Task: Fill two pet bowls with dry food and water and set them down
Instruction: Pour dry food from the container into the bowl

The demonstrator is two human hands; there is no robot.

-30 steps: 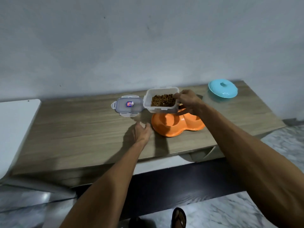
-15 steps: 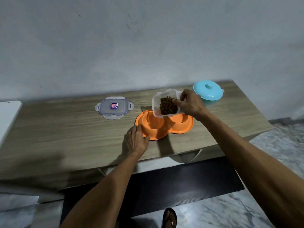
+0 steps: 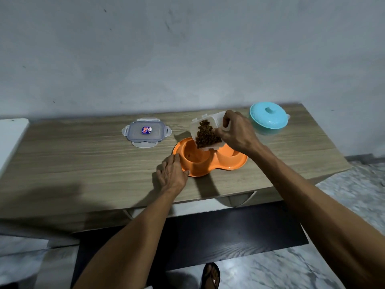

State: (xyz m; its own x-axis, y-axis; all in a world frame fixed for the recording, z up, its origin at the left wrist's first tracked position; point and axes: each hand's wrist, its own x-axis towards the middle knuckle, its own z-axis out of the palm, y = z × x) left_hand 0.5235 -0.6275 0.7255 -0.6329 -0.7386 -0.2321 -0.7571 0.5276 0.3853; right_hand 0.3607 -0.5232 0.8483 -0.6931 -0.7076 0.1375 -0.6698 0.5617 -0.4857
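An orange double pet bowl (image 3: 225,166) lies on the wooden table (image 3: 83,163). My right hand (image 3: 237,134) grips a clear plastic container (image 3: 216,122) of brown dry food (image 3: 205,135), tipped steeply with its mouth over the bowl's left cup. That cup looks empty of food. My left hand (image 3: 171,175) rests with straight fingers against the bowl's left rim. The right cup is partly hidden behind the container and my hand.
The container's clear lid (image 3: 146,131) with a blue sticker lies flat to the left of the bowl. A turquoise lidded pot (image 3: 268,118) stands at the table's back right. A white surface (image 3: 10,134) adjoins the table's left end. A sandalled foot (image 3: 211,275) shows on the marble floor.
My right hand has tipped the food container from level to steeply tilted over the left cup. My left hand moved from the table onto the bowl's rim.
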